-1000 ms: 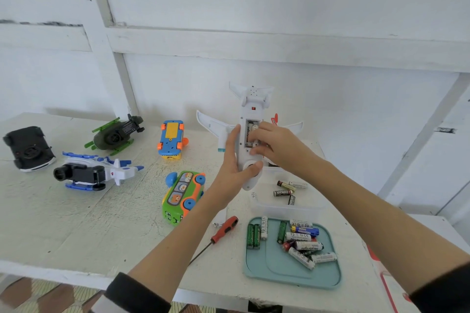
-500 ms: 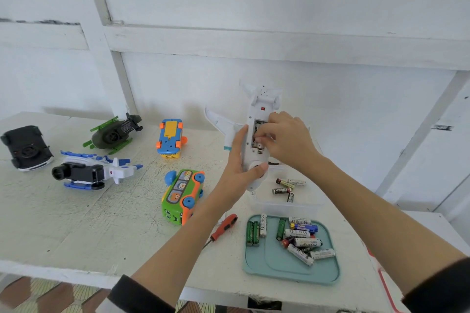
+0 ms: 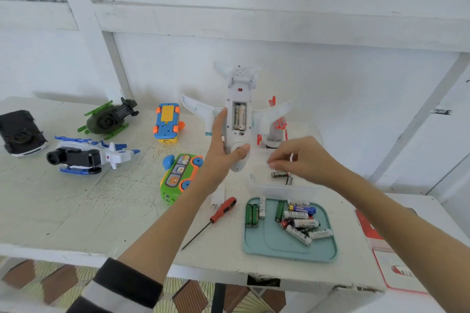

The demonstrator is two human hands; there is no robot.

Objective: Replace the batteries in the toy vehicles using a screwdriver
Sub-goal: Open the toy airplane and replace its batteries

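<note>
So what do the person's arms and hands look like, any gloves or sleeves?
Both hands are bare, no gloves: left hand, right hand. The forearms are bare too. The left sleeve is pushed up, striped black and pale grey. No right sleeve shows.

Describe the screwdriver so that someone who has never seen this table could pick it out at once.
Start at the teal tray of loose batteries near the table's front edge. Just left of it, on the bare white tabletop, lies the screwdriver, aslant, its thin dark shaft pointing toward the front edge. Its red handle with a black end sets it apart: it is the only tool there, slimmer than any toy.
</note>
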